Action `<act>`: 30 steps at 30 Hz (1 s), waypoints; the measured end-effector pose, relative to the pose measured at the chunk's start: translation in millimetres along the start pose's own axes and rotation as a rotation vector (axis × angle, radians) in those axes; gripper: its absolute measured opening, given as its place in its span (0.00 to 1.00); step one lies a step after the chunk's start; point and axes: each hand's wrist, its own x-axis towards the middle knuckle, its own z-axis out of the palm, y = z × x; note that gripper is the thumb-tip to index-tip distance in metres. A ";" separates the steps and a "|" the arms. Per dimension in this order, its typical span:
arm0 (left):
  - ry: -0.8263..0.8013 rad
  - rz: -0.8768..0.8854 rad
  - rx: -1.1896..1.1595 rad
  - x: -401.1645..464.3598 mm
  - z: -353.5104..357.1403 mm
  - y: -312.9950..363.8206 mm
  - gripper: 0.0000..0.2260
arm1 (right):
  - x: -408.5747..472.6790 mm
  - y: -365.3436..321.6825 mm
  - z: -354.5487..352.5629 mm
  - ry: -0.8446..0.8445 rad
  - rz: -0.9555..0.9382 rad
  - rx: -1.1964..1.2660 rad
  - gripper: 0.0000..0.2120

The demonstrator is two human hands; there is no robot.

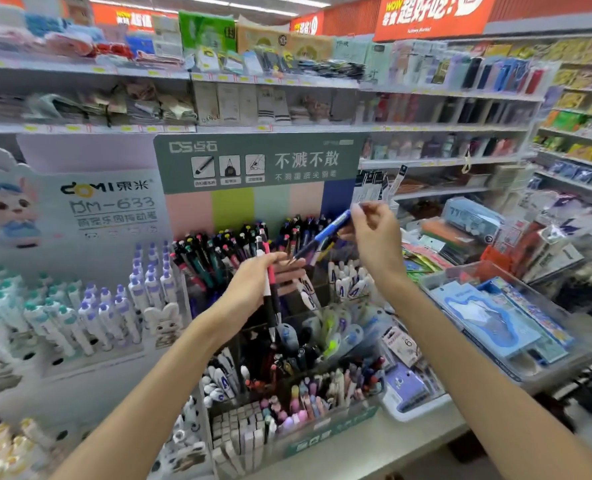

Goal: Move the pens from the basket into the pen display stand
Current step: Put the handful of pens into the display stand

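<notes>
My left hand (253, 285) grips a pink-and-black pen (270, 289) held nearly upright, tip down, in front of the pen display stand (259, 168). My right hand (374, 233) pinches the top end of a blue pen (325, 235) that slants down to the left, its tip close to my left fingers. The stand's tiered slots (225, 251) hold several dark pens with coloured caps. A clear plastic basket (436, 282) stands at the right; only flat packets show in it, no pens.
A white stand of purple and teal pens (79, 306) fills the left. Lower clear compartments (287, 393) hold pastel pens and erasers. A white tray (415, 410) lies near the counter edge. Stocked shelves rise behind and to the right.
</notes>
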 end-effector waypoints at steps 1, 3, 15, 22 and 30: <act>0.029 0.043 0.020 2.5 -1.1 2.5 0.13 | 5.1 0.3 -1.9 0.064 -0.090 -0.052 0.04; 0.083 0.141 0.114 5.8 -1.7 2.8 0.13 | 13.2 2.6 -2.7 0.118 -0.247 -0.136 0.03; 0.237 0.311 0.568 -9.0 -12.2 6.4 0.17 | 43.4 47.1 15.8 -0.231 -0.460 -0.825 0.12; 0.024 0.221 0.623 -17.5 -6.8 5.0 0.15 | 45.1 31.4 17.1 -0.334 -0.409 -0.842 0.14; -0.175 0.160 0.757 -12.3 5.8 3.7 0.12 | 12.0 4.2 23.1 -0.805 -0.027 -0.213 0.10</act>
